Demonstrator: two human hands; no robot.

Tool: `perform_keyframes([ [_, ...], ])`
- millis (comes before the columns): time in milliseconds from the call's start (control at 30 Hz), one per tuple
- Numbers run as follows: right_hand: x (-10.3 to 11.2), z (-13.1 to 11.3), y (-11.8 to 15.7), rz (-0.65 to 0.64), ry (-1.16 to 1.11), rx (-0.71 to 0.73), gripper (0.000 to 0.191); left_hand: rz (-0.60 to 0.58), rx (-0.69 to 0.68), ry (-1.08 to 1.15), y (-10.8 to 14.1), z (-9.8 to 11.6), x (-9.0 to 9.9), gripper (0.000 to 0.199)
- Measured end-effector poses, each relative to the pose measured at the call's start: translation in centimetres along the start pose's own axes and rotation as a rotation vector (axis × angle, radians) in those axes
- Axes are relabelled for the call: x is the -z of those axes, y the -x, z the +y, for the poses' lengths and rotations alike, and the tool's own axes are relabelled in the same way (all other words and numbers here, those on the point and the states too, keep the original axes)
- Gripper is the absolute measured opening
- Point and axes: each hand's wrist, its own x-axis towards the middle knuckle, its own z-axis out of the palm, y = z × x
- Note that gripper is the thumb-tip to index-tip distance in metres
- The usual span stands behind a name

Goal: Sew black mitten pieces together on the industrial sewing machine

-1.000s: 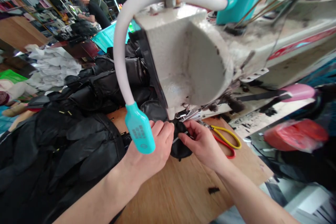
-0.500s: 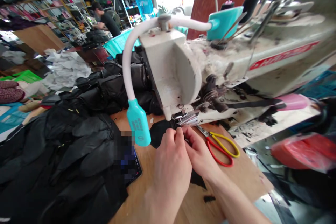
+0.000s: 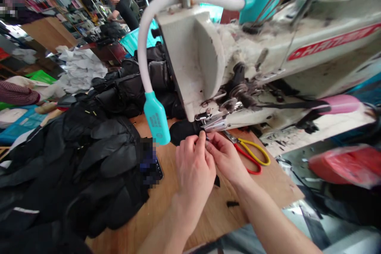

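Black padded fabric piece (image 3: 182, 132) lies at the needle end of the sewing machine (image 3: 196, 43), with its rounded part on the wooden surface (image 3: 184, 214) and its edge just beside the metal presser foot (image 3: 214, 124). From the two hands it is at about 11 o'clock. The left hand (image 3: 194, 170) and the right hand (image 3: 225, 156) are very near to each other, and they do not spread: the fingers of both are pressed together and pinch something thin at the fabric's edge. Exactly what they pinch I cannot tell, because the fingertips hide it. This close grip seems to keep the edge in line with the foot — a fine place needs fingertips, not a flat palm.

White gooseneck lamp (image 3: 140, 47) bends down over this area, and its teal head (image 3: 156, 118) stops at about 10 o'clock from the hands, probably to give light at the needle. Scissors with yellow and red handles (image 3: 251, 154) lie at about 3 o'clock, open and near the right hand, perhaps so they can be reached without looking. At 9 o'clock a large pile of black padded garments (image 3: 80, 158) covers the surface — it stays beside the work, away from the machine's front. A small black scrap (image 3: 232, 204) lies at 5 o'clock.
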Motion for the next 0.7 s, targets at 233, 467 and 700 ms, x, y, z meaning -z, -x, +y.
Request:
perform_keyframes([
  [233,0.3,0.2,0.6,0.038,0.005,-0.067,0.036,-0.068,-0.064,-0.043,1.5,0.1,0.7,0.054],
  [467,0.1,0.1,0.5,0.083,0.032,-0.025,0.029,-0.095,-0.102,-0.09,0.6,-0.1,1.1,0.054],
  [700,0.0,0.1,0.9,0.073,0.103,-0.02,0.02,-0.139,-0.128,-0.058,0.7,-0.3,1.2,0.058],
])
